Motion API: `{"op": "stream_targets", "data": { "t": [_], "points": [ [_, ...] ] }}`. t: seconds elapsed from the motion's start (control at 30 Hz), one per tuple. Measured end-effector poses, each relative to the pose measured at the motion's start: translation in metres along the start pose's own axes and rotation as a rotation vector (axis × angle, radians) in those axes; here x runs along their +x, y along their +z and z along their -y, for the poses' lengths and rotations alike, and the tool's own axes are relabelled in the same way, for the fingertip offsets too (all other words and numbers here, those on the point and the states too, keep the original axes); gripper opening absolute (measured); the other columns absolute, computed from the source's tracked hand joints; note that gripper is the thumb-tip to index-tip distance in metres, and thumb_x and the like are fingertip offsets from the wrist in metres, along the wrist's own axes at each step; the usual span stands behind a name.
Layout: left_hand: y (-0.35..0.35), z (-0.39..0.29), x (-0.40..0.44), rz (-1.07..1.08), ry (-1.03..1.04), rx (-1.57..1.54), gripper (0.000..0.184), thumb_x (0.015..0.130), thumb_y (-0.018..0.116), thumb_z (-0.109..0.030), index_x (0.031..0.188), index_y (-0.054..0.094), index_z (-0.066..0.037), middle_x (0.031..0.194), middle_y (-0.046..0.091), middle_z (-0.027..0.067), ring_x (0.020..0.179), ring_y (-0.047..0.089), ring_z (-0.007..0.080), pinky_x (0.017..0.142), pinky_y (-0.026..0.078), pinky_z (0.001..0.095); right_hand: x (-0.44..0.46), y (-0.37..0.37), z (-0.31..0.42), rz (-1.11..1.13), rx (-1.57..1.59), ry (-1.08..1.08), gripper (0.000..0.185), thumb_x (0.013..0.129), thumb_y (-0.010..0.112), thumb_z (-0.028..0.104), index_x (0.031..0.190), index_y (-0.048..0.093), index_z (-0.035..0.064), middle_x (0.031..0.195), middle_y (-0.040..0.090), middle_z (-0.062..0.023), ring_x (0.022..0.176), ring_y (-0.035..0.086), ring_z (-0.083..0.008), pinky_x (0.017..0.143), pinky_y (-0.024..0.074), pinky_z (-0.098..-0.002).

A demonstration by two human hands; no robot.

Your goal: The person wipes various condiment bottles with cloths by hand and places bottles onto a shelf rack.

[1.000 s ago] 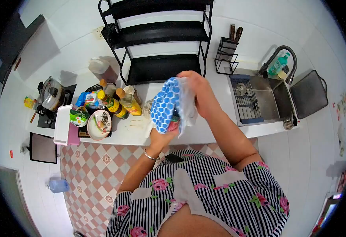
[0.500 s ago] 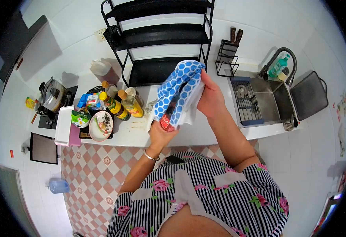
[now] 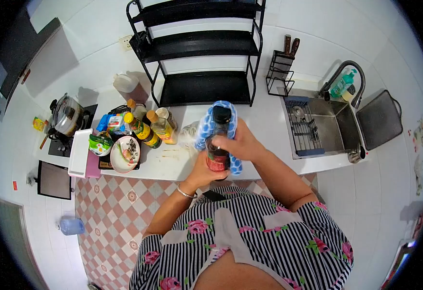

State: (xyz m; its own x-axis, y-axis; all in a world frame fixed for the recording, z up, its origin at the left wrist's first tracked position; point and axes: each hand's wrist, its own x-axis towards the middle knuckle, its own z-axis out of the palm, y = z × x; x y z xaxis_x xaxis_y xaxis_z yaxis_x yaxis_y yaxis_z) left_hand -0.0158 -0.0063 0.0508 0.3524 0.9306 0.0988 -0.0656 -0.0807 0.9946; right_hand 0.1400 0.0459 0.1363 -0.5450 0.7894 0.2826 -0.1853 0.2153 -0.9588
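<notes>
A dark bottle with a black cap and a red label (image 3: 217, 162) is held upright in front of my body, over the counter's front edge. My left hand (image 3: 202, 171) is wrapped round its lower part. My right hand (image 3: 238, 143) presses a blue and white honeycomb-patterned cloth (image 3: 204, 126) around the bottle's back and right side, with the thumb across the bottle's front. Part of the cloth is blurred and hidden behind the bottle.
Several bottles, among them a yellow-capped bottle (image 3: 144, 131), stand on the counter's left beside a bowl (image 3: 125, 154) and a white tray (image 3: 80, 153). A black rack (image 3: 204, 88) stands behind. A knife holder (image 3: 280, 72) and sink (image 3: 339, 121) are at right.
The cloth has dropped from above the bottle to around its sides, uncovering the black cap. My right hand has moved down and left onto the bottle.
</notes>
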Motion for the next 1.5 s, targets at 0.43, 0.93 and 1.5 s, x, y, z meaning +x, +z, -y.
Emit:
{"op": "stream_targets", "data": {
  "t": [0.43, 0.93, 1.5],
  "points": [
    [0.011, -0.019, -0.012, 0.118, -0.115, -0.467, 0.08, 0.062, 0.079, 0.005, 0.132, 0.042, -0.005, 0.116, 0.055, 0.0053, 0.107, 0.054, 0.0192, 0.093, 0.046, 0.0332, 0.005, -0.021, -0.027, 0.273, 0.513, 0.15, 0.071, 0.059, 0.082, 0.016, 0.123, 0.053, 0.0032, 0.112, 0.062, -0.0055, 0.105, 0.058, -0.0173, 0.096, 0.0437, -0.0326],
    [0.007, 0.009, 0.019, -0.425, 0.212, 0.423, 0.049, 0.067, 0.078, -0.016, 0.107, 0.056, 0.001, 0.095, 0.064, 0.0141, 0.088, 0.064, 0.0251, 0.076, 0.049, 0.034, -0.006, 0.046, -0.038, -0.614, -0.392, -0.152, 0.061, 0.064, 0.081, 0.017, 0.114, 0.05, -0.0003, 0.097, 0.061, -0.0108, 0.088, 0.06, -0.0206, 0.081, 0.0487, -0.0328],
    [-0.034, -0.028, 0.037, -0.247, 0.116, -0.405, 0.052, 0.101, 0.029, -0.043, 0.131, 0.047, -0.004, 0.123, 0.057, 0.0103, 0.115, 0.052, 0.0243, 0.1, 0.038, 0.0371, 0.007, -0.03, -0.026, -0.099, 0.47, 0.085, 0.067, 0.056, 0.08, 0.021, 0.116, 0.056, 0.0015, 0.106, 0.064, -0.0115, 0.094, 0.064, -0.0238, 0.085, 0.0515, -0.0364]
  ]
}}
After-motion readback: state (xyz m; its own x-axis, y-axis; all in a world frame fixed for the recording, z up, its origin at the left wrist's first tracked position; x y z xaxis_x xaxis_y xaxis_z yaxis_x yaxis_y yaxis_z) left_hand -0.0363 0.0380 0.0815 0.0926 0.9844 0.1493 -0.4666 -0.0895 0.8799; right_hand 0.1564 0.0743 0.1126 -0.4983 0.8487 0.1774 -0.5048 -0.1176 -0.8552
